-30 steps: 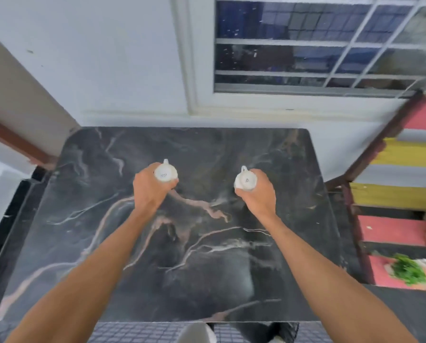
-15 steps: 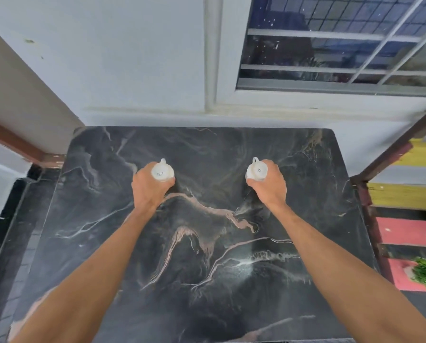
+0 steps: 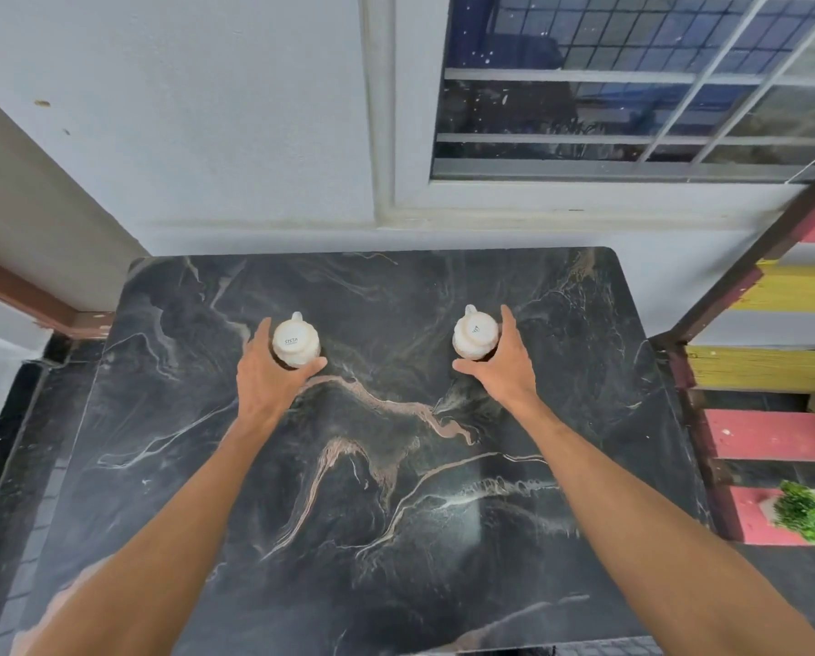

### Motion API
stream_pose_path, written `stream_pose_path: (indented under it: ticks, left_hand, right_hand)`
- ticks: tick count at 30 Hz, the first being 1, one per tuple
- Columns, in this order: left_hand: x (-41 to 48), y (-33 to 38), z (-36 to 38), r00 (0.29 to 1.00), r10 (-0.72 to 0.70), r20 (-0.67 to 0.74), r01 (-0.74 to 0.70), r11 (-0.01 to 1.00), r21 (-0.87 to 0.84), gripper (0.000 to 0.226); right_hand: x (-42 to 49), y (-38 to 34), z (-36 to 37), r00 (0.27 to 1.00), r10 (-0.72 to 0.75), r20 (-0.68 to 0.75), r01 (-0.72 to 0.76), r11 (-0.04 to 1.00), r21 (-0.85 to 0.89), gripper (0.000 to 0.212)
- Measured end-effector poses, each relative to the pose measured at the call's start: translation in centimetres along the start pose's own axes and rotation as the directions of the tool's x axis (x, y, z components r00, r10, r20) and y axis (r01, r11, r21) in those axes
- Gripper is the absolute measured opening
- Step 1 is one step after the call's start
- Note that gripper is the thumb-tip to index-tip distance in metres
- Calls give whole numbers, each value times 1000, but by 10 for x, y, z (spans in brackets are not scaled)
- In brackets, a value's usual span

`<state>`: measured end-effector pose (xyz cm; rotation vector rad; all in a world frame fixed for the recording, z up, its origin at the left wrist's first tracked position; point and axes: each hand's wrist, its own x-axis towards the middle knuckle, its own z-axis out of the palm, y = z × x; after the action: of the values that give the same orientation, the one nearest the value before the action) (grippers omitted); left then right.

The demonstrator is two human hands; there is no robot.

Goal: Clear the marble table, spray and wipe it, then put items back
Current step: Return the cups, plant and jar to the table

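Black marble veined in white and pink makes up the bench (image 3: 396,490), which stands against a pale wall under a barred window (image 3: 633,87). Two white cups rest upside down on it, bases up, side by side toward the far half and well apart from each other. The left cup (image 3: 295,342) has printed lettering on its base and its handle points away from the person; the right cup (image 3: 474,334) also has its handle on the far side.

The left hand (image 3: 268,376) is loosely cupped around the left cup: the thumb lies along the cup's near right side and the fingers reach up its left side. The fingers are spread rather than clenched, and whether they press the cup or merely frame it cannot be told. The right hand (image 3: 505,366) mirrors this around the right cup, thumb at the near left of the cup, fingers up its right side, likewise spread, with contact unclear.

Both forearms stretch in from the near edge over the bare middle of the bench. To the right, beside the bench, stands a rack of pink and yellow slats (image 3: 775,362), with a green leafy bunch (image 3: 806,513) on a lower slat.
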<state>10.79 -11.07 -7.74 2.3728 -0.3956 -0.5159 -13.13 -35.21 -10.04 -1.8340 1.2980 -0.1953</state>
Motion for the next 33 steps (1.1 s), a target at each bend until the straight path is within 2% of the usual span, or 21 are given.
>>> stream_pose_path:
  ticks: [2, 4, 7, 10, 14, 18, 21, 24, 27, 30, 33]
  left_hand:
    - [-18, 1, -1, 1000, -6, -9, 6, 1000, -21, 121]
    - [-48, 7, 0, 996, 14, -85, -15, 1000, -20, 118]
    - [-109, 28, 15, 977, 92, -194, -102, 994, -45, 103]
    - [-169, 57, 46, 959, 183, -217, -202, 977, -67, 84]
    - [-247, 115, 119, 948, 316, -36, -318, 943, -98, 56]
    - [-322, 184, 213, 874, 443, 198, -418, 895, -156, 35]
    - [-376, 232, 293, 785, 488, 382, -455, 872, -179, 29]
    - [-418, 267, 380, 684, 490, 540, -490, 857, -158, 34]
    - [-441, 283, 461, 612, 426, 667, -507, 858, -83, 50]
    - [-448, 282, 544, 576, 278, 769, -439, 899, 3, 72]
    - [-441, 263, 626, 583, 156, 797, -360, 930, 81, 97]
  right_hand:
    - [-15, 5, -13, 1000, 0, 29, -2, 999, 50, 127]
    - [-37, 13, -29, 1000, -15, 27, 12, 994, 107, 123]
    - [-80, 44, -62, 998, -49, -43, 55, 984, 171, 110]
    - [-120, 87, -97, 986, -64, -155, 92, 978, 185, 94]
    - [-169, 164, -162, 950, 32, -309, 44, 971, 237, 73]
    - [-197, 257, -234, 897, 187, -401, -63, 951, 302, 56]
    - [-205, 333, -283, 853, 294, -431, -156, 932, 327, 48]
    - [-199, 408, -320, 811, 392, -434, -273, 910, 311, 43]
    - [-180, 467, -341, 781, 489, -389, -384, 866, 319, 40]
    - [-153, 527, -354, 754, 550, -358, -462, 832, 306, 36]
    - [-116, 589, -360, 731, 595, -335, -517, 803, 297, 38]
